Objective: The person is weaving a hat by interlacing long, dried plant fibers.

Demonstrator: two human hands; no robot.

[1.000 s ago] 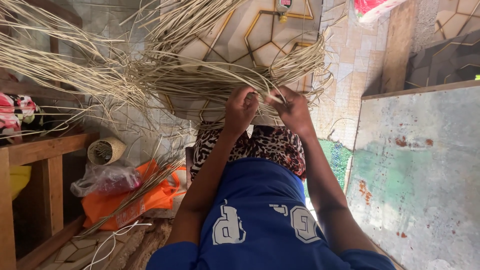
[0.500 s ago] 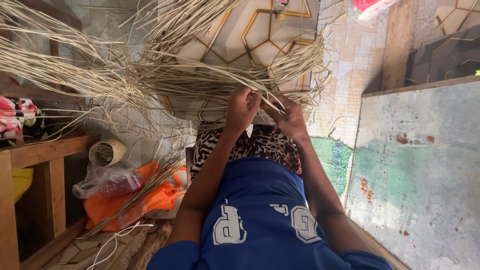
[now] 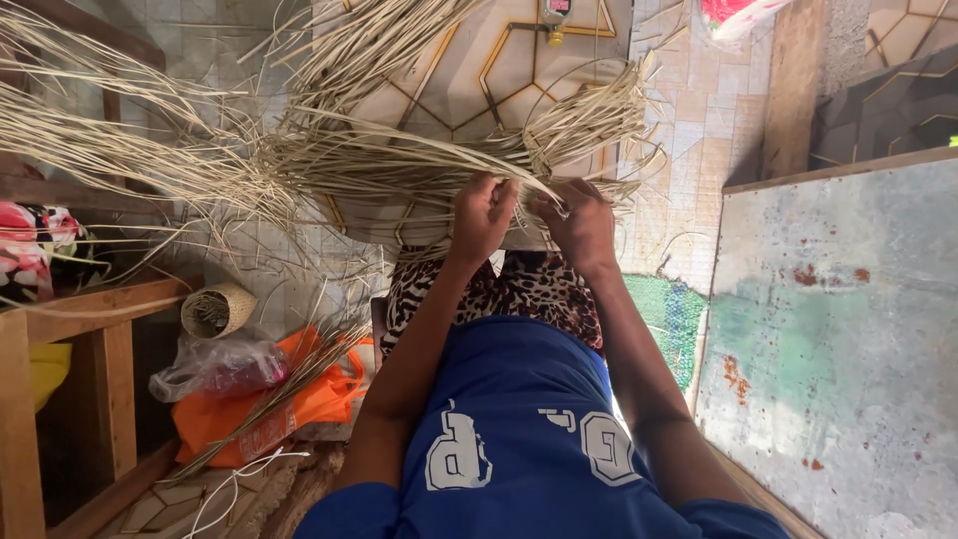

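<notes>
1. Nearest the camera are the person's blue shirt (image 3: 529,439) and both bare forearms, which reach forward over a leopard-print cloth (image 3: 519,289) on the lap.
2. The left hand (image 3: 482,213) is curled shut around a few pale straw strands (image 3: 399,165), pinching them just beside the other hand.
3. The right hand (image 3: 582,225) is also closed, its fingers (image 3: 559,200) gripping strands of the same bundle; the two hands almost touch.
4. The straw strands lie across the lap at the hands and fan out loosely to the left and upward, with a shorter tuft sticking up to the right of the hands.
5. To the person's left, on the floor, sit an orange bag (image 3: 299,399), a crumpled clear plastic bag (image 3: 215,364) on top of it, and a small woven basket (image 3: 218,309) lying on its side.
6. A wooden bench frame (image 3: 70,379) stands at the far left edge, with flowered fabric (image 3: 35,250) above it.
7. To the right, a weathered, greenish painted board (image 3: 838,339) stands close by.
8. Beyond the straw lies the tiled floor (image 3: 699,110) with a hexagon pattern.
</notes>
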